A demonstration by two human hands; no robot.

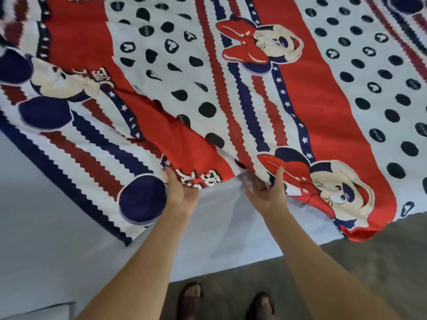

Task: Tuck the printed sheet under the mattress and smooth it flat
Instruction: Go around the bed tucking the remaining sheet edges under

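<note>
A printed sheet (231,84) in red, white and navy, with cartoon mouse figures, black dots and zigzag stripes, lies spread over the pale mattress (57,227). Its near edge is rumpled and lifted in the middle, baring the mattress below. My left hand (179,192) grips that raised edge from underneath, fingers curled into the red fabric. My right hand (268,192) holds the edge a little to the right, thumb on top and fingers under the cloth. The sheet's right corner (355,234) hangs past the mattress edge.
Brown floor (369,262) runs along the near side of the mattress. My two feet in dark sandals (226,303) stand on it by the bed. A pale folded piece (34,311) shows at the bottom left.
</note>
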